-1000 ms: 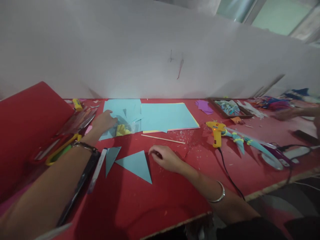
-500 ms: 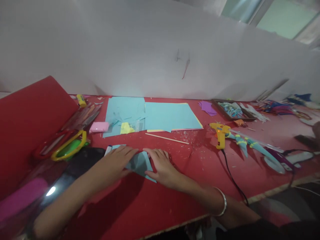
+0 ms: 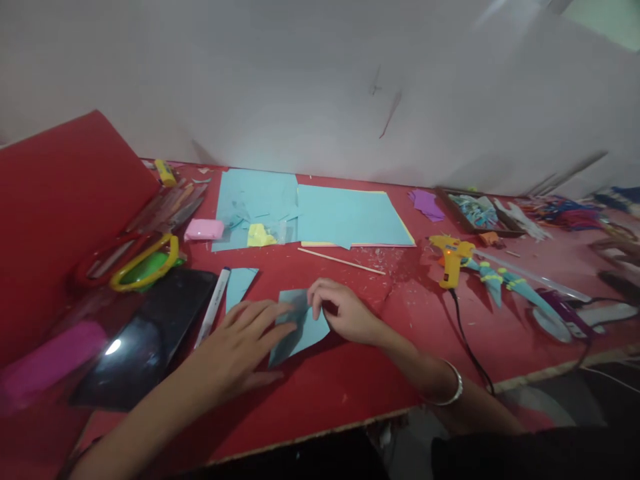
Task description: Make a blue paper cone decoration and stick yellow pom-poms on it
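Observation:
A small piece of light-blue paper (image 3: 306,333) lies on the red table in front of me, with a shaded fold or crease on its left part. My left hand (image 3: 247,343) reaches over its left edge, fingers stretched out and apart, the fingertips on or just above the paper. My right hand (image 3: 347,313) has curled fingers closed at the paper's upper right edge; the exact grip is partly hidden. Just left of the paper are another blue paper piece (image 3: 239,285) and a white marker (image 3: 213,307) with a dark cap.
Large blue sheets (image 3: 350,213) lie toward the wall, with a thin stick (image 3: 343,261) before them. A yellow glue gun (image 3: 451,260) stands at the right, its cord trailing forward. On the left are a dark phone-like slab (image 3: 145,347), yellow-handled scissors (image 3: 117,279) and a pink block (image 3: 204,230).
The blue paper has been turned and shifted slightly right. My left hand has drawn back toward me, uncovering the marker, and my right fingers have curled at the paper's upper edge.

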Available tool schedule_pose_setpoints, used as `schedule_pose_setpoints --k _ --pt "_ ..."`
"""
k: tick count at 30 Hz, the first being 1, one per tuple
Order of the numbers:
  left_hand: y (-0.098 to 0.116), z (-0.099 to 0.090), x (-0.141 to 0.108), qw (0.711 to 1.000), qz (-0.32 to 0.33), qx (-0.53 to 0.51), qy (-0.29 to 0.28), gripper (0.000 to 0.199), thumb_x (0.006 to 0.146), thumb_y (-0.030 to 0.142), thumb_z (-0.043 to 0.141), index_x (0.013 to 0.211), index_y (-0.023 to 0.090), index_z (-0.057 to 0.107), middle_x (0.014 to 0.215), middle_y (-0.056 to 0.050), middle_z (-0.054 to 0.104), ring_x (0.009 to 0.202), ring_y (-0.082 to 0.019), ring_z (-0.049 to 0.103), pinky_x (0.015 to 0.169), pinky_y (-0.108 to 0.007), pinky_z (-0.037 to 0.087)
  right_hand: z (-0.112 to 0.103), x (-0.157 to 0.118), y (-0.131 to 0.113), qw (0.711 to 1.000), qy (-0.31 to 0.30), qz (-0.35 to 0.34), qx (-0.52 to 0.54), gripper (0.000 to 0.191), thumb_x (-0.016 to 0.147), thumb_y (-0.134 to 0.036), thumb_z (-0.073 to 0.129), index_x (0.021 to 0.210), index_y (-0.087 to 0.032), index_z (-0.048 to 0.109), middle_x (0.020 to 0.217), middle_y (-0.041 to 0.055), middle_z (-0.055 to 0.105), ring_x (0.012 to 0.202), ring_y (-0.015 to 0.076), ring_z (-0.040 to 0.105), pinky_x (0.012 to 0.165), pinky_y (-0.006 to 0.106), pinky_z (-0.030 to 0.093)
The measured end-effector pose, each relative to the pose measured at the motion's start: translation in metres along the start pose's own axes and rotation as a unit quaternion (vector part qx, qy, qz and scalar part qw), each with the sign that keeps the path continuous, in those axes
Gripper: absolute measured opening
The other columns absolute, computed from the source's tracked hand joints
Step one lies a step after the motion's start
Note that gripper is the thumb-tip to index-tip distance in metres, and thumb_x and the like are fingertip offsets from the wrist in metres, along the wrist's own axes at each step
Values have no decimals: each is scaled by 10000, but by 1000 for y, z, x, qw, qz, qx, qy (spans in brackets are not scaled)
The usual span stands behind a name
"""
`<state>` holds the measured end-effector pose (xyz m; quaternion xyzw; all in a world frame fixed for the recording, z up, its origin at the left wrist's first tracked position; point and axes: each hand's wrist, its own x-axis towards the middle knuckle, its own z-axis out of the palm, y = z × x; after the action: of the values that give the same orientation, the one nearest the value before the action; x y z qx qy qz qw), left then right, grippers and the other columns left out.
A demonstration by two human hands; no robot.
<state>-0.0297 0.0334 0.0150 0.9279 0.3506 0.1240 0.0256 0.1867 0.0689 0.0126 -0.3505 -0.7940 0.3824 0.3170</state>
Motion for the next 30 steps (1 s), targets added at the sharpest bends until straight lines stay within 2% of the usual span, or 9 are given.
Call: schedule_pose_setpoints --k 3,7,10,13,17,19,21,25,30 --pt "8 3 -5 1000 11 23 4 453 713 428 624 1135 289 536 1205 -53 567 1066 -260 503 889 -393 372 -2 -1 -1 998 -54 -13 26 295 588 96 356 567 -176 467 812 7 539 815 112 535 777 263 404" --pt "17 0 -12 997 44 -38 -42 648 656 528 629 1223 259 469 1204 -51 569 1041 -248 522 853 -352 424 -3 -2 -1 990 -117 -5 73 281 662 71 376 531 -175 417 848 13 538 802 98 538 731 240 430" --pt "17 5 -14 998 40 -29 -27 471 771 326 556 1227 244 467 1120 -51 613 974 -217 555 816 -322 445 -6 -1 5 990 -131 -15 47 284 693 53 388 525 -173 424 880 19 541 820 99 538 731 239 433" --pt "16 14 -11 999 15 25 -23 364 790 91 447 1122 195 550 994 -68 645 881 -212 575 759 -324 462 -10 -2 11 989 -131 -43 -60 281 673 61 398 541 -175 478 924 29 555 881 122 520 827 289 410" --pt "17 19 -5 997 -4 64 -40 320 771 28 451 1033 141 595 947 -82 644 849 -219 579 724 -322 470 -17 -13 7 970 -129 -74 -189 242 693 -7 485 827 -183 583 1083 73 539 1040 173 467 912 340 376" --pt "19 15 -3 996 -6 70 -49 313 782 32 453 1039 139 596 912 -70 648 828 -206 580 711 -309 466 -18 -23 0 955 -129 -98 -248 372 707 -77 551 1068 -166 530 1127 95 530 1080 203 433 938 366 355" --pt "22 11 -3 996 3 79 -51 308 796 37 444 1039 147 599 855 -52 652 787 -195 579 672 -306 456 -16 -32 -6 929 -140 -123 -321 451 734 -138 580 1172 -174 477 1132 96 531 1052 217 432 937 385 347" --pt "30 4 -3 996 35 69 -35 288 822 39 410 922 190 634 781 -24 654 738 -173 564 643 -300 419 -7 -45 -8 894 -121 -167 -399 197 844 -164 489 1017 -200 577 1001 54 591 922 171 483 899 340 364" --pt "41 6 0 997 37 48 -40 270 802 49 436 915 203 628 796 -18 663 730 -166 576 666 -299 413 2 -56 2 908 -36 -202 -366 151 870 -174 476 892 -186 624 847 21 637 803 130 521 747 251 412"
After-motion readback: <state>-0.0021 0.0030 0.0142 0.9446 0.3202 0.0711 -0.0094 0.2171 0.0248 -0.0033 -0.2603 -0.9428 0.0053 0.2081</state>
